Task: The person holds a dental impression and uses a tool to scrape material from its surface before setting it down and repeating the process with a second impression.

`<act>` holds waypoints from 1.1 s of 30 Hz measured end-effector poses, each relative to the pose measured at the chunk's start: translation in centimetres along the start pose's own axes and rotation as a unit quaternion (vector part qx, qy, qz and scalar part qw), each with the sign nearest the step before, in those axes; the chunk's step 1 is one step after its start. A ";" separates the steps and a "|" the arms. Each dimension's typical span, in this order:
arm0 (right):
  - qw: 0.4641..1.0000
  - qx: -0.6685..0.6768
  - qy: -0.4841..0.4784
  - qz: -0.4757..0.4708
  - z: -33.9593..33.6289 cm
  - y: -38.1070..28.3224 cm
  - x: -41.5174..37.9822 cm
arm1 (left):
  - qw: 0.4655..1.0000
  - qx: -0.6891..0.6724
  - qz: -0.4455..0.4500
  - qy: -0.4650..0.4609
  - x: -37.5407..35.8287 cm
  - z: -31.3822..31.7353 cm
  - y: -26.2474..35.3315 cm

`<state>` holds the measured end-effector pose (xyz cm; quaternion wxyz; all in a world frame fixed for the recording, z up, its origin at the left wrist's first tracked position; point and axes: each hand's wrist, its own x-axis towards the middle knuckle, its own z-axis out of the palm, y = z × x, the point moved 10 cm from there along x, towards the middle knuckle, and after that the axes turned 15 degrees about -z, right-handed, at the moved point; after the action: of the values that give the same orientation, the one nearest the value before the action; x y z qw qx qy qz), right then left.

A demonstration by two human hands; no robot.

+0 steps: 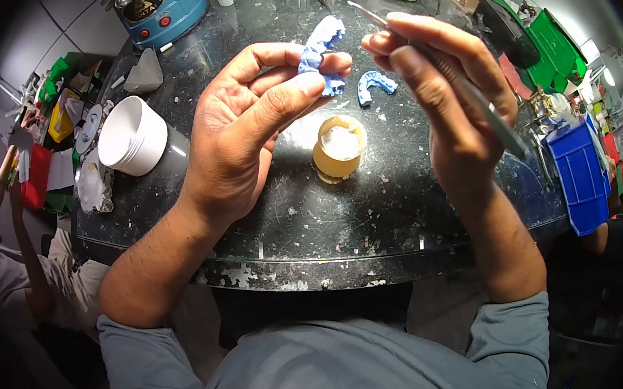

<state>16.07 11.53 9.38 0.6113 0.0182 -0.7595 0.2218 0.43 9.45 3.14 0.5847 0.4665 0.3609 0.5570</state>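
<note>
My left hand [238, 124] is closed around a blue dental impression [311, 58], holding it upright between thumb and fingers above the bench. White material shows on its upper end. In my right hand [456, 90] is a slim metal dental tool [460, 83] with a narrow tip and a ridged grip. Its tip points up and left, apart from the impression. A second blue dental impression [376, 85], curved like an arch, lies on the bench between my hands. Below them stands a yellowish cup [336, 165] with white material inside.
The dark, scratched bench [306, 227] has white spots. On the left are a white tub [133, 138], a grey lump [142, 72] and a blue machine [163, 17]. A blue bin [579, 176] hangs at the right edge. A person's arm [22, 236] shows far left.
</note>
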 end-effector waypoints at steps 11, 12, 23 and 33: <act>0.981 -0.095 -0.098 -0.137 1.2 -2.0 0.3 | 0.999 0.034 0.036 0.021 -0.4 0.1 0.8; 0.981 -0.095 -0.098 -0.138 1.2 -1.9 0.3 | 0.998 0.038 0.037 0.022 -0.4 0.1 0.8; 0.984 -0.083 -0.102 -0.117 1.3 -1.6 0.0 | 0.997 0.065 0.043 0.029 -0.6 0.0 0.9; 0.985 -0.065 -0.104 -0.118 1.3 -1.4 0.0 | 0.996 0.072 0.040 0.035 -0.7 0.1 0.9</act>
<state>15.30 9.77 9.59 0.5505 0.0913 -0.8244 0.0950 0.17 8.72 3.92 0.5140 0.5020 0.4010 0.5684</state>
